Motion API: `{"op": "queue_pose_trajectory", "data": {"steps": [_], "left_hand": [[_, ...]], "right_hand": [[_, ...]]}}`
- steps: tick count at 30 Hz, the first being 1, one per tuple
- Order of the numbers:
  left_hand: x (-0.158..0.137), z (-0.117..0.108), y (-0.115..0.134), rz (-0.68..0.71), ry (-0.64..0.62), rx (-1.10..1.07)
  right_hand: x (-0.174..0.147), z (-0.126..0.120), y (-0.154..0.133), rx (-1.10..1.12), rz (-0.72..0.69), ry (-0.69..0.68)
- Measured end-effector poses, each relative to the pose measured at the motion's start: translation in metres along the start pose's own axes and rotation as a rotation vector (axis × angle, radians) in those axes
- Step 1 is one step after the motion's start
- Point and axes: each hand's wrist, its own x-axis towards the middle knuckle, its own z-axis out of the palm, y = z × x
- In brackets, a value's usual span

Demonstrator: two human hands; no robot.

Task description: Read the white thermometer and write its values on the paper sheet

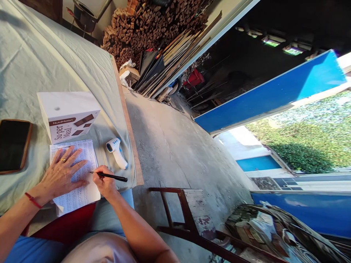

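My left hand [61,175] lies flat with spread fingers on a sheet of paper [90,157] covered in rows of small marks. A ring and a red wrist band show on that hand and wrist. In my right hand [105,182] a black pen [115,177] is gripped, its tip near the right part of the sheet. Just beyond the paper stands a white box [71,106] printed "NutriMotion Super Meal". To the right of the sheet rests a white and blue infrared thermometer [117,153]. A phone [13,146] with a dark screen lies at the far left.
A pale cloth [68,62] covers the table, whose wooden edge [128,128] runs along its right side. Stacked firewood [153,25] stands behind. On the concrete floor [175,146] is a dark wooden frame [186,212]. Blue doors [260,98] stand to the right.
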Motion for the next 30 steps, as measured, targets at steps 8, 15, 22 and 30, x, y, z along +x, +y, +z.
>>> {"op": "queue_pose_trajectory", "data": {"steps": [8, 15, 22, 30], "left_hand": [[-0.001, -0.005, 0.002, 0.058, -0.034, 0.032], [-0.001, -0.009, 0.003, 0.083, -0.101, 0.001], [-0.001, -0.008, 0.002, 0.091, -0.109, 0.010], [-0.001, -0.006, 0.001, 0.086, -0.088, -0.004]], "right_hand": [[0.000, 0.000, 0.002, -0.021, 0.006, 0.016], [0.000, 0.000, 0.002, -0.027, -0.018, 0.009], [0.001, 0.000, 0.001, -0.030, 0.003, -0.003], [0.000, -0.002, 0.001, -0.020, -0.013, -0.021]]}}
